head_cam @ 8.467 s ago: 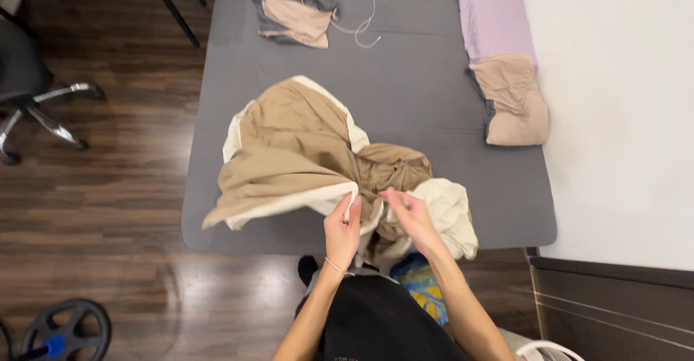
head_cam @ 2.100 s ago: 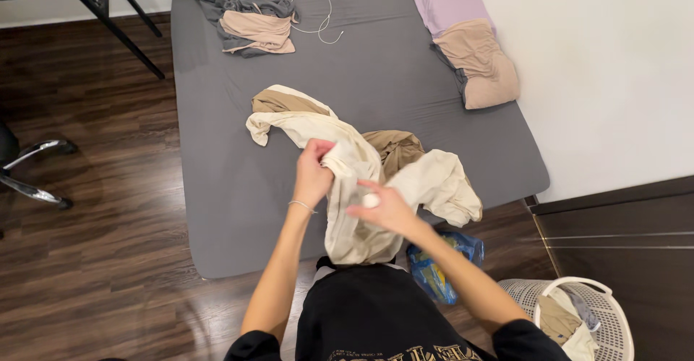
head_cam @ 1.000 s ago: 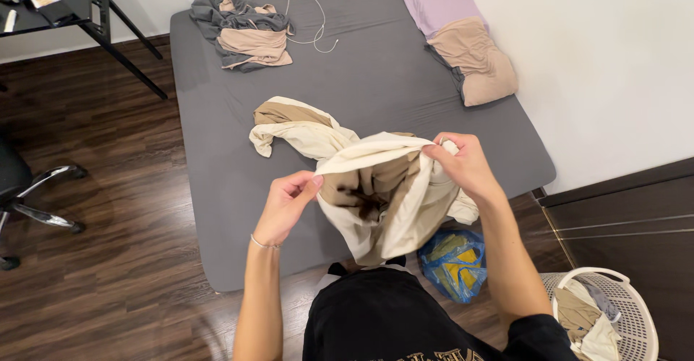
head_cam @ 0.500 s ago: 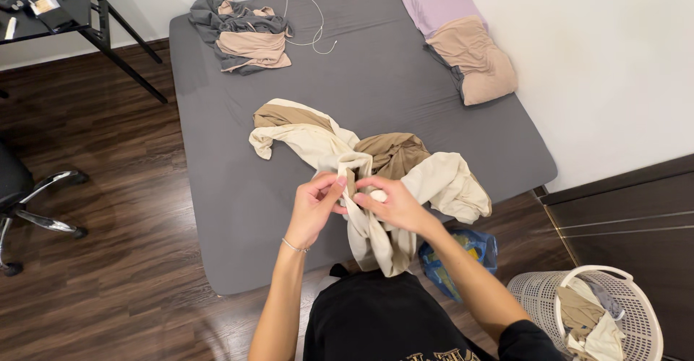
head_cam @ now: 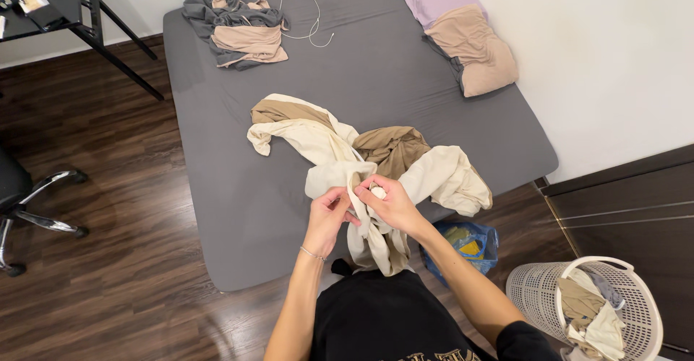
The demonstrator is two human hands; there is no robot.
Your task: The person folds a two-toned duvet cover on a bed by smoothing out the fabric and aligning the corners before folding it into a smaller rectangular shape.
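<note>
Left hand [head_cam: 329, 213] and right hand [head_cam: 390, 203] pinched together on a fold of the cream-and-tan cloth [head_cam: 361, 162], held just above the near edge of the grey bed [head_cam: 231, 187]. At 4 o'clock: white laundry basket [head_cam: 578, 310] and blue bag [head_cam: 463, 242]. At 11 o'clock, far: folded clothes pile [head_cam: 242, 28]. At 1 o'clock: pillows [head_cam: 463, 32].

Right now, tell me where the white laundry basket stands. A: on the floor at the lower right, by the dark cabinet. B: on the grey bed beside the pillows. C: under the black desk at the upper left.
A: the white laundry basket stands on the floor at the lower right, clothes inside, off the grey bed.
</note>
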